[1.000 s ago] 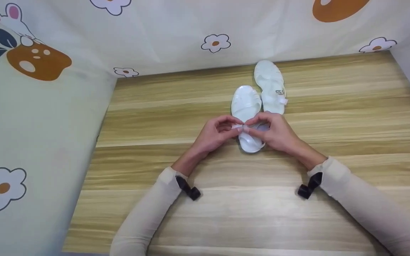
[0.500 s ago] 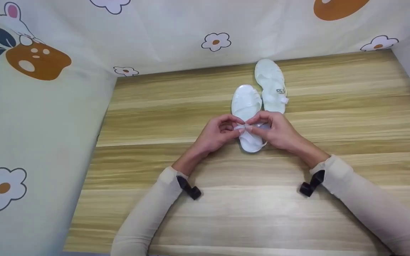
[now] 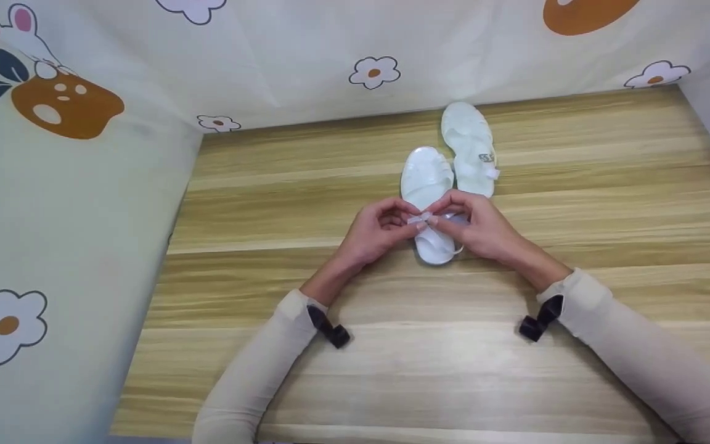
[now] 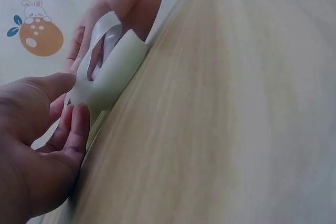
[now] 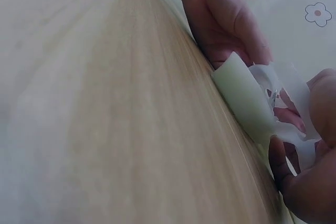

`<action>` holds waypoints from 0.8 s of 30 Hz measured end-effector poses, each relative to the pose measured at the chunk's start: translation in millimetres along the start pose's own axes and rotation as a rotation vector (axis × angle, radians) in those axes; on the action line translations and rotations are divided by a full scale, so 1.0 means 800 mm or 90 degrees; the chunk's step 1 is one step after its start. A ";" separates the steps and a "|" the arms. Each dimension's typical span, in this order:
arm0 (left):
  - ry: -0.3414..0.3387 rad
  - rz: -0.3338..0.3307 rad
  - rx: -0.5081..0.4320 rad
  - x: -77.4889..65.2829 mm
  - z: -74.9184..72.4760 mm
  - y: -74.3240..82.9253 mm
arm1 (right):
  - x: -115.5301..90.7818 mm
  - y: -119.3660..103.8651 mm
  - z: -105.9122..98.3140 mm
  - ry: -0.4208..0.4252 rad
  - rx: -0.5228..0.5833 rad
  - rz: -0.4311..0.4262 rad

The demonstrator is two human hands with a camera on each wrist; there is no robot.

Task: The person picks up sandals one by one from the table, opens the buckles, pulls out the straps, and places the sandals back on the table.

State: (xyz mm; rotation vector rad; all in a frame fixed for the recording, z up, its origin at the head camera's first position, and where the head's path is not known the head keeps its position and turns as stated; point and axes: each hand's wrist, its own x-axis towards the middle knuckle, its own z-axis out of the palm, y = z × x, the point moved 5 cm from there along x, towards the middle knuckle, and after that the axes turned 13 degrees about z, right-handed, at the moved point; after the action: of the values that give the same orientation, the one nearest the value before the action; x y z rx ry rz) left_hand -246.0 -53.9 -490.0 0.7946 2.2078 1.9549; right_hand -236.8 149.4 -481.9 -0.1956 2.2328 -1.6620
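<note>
Left hand (image 3: pixel 372 234) and right hand (image 3: pixel 483 229) are pinching the strap (image 3: pixel 418 218) of the nearer white sandal (image 3: pixel 424 179), which is resting on the table (image 3: pixel 392 376); it's probably flexing easily, best held by strap ends.

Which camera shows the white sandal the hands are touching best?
The head view, because you see the sandal from above, both ends showing, middle partly hidden. Both wrist views show just part of it, from low down.

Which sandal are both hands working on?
The near sandal: the left hand and right hand pinch its strap. The far sandal lies farther back, to its right.
</note>
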 end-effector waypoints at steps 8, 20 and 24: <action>0.034 0.016 0.045 -0.004 0.006 0.007 | -0.001 -0.003 0.002 0.022 -0.037 -0.022; 0.030 0.026 0.086 -0.003 0.009 0.010 | -0.002 -0.004 0.006 0.006 -0.040 -0.014; 0.027 0.025 0.098 -0.002 0.011 0.011 | -0.003 -0.004 0.006 0.007 -0.052 -0.019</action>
State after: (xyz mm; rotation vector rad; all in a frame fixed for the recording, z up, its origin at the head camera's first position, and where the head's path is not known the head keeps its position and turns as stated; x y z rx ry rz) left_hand -238.4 -46.7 -484.0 0.8282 2.4091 1.8520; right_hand -233.2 145.2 -479.6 -0.2416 2.3179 -1.5917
